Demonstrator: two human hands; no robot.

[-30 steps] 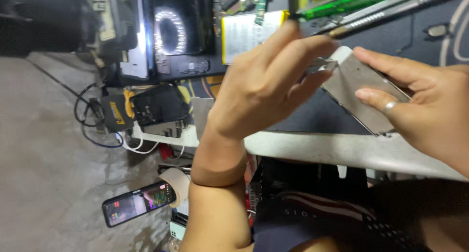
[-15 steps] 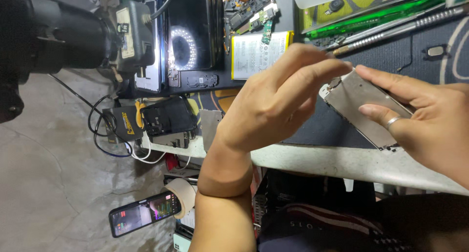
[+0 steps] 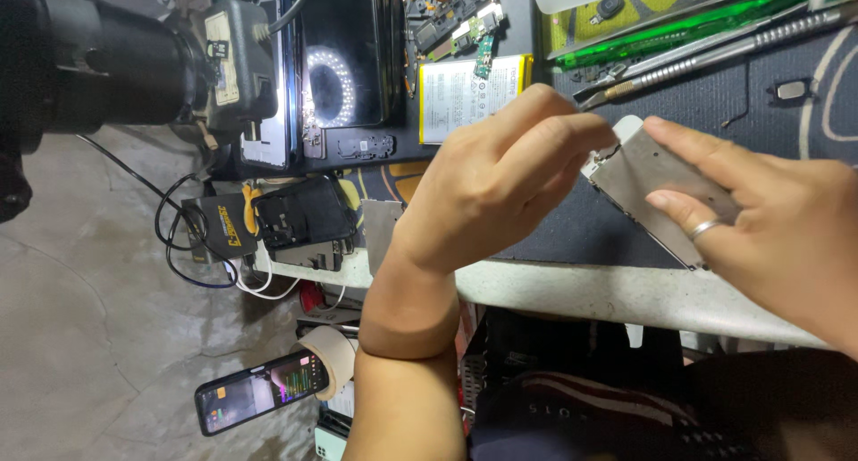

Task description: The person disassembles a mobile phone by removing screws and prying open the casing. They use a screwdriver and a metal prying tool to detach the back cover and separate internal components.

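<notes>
Hands meet over the dark mat (image 3: 626,233): my right hand (image 3: 786,224), a ring on one finger, grips a silver metal phone frame (image 3: 657,180) flat between fingers and thumb, and my left hand (image 3: 509,180) pinches narrowly at the frame's far left corner. Far of my left hand lies one flat battery (image 3: 469,90), a white rectangular label with a yellow edge. Left of it sits one ring of white lights (image 3: 331,81) on a dark screen. On the near left, one black block carries a yellow label (image 3: 234,224). One lit phone (image 3: 264,391) lies nearest me. One green-handled tool (image 3: 679,37) and one metal tool (image 3: 715,57) lie far right.
</notes>
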